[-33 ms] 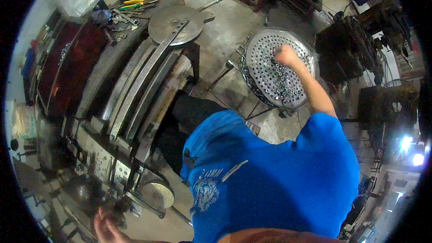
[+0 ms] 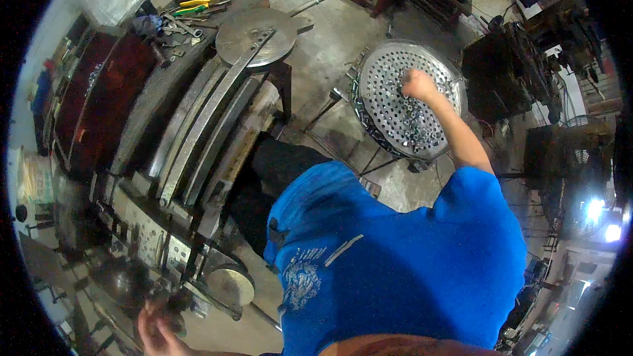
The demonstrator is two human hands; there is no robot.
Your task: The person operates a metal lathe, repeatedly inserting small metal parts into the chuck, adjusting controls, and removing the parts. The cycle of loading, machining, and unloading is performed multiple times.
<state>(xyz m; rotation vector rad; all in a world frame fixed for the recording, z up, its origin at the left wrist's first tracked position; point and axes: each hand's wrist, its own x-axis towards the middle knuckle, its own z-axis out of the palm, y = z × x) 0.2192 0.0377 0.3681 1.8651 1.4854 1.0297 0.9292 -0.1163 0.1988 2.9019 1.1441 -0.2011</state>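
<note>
On the right, my right hand is lowered over a round perforated metal plate. Its fingers are curled closed, and whatever they may hold is hidden. Small shiny metal pieces lie heaped on the plate below the hand. At the lower left is my left hand, its fingers stretched out and apart, near the end of a long metal machine. The dim light leaves the parts just beyond its fingertips unclear.
Long curved metal bars run from the machine to a round metal disc at the far end. Wrenches and yellow-handled pliers lie on the dark bench beside it. Dark machinery stands right of the plate.
My right hand stays over the plate and has shifted only slightly. The fingers of my left hand have changed their pose a little near the machine's end.
</note>
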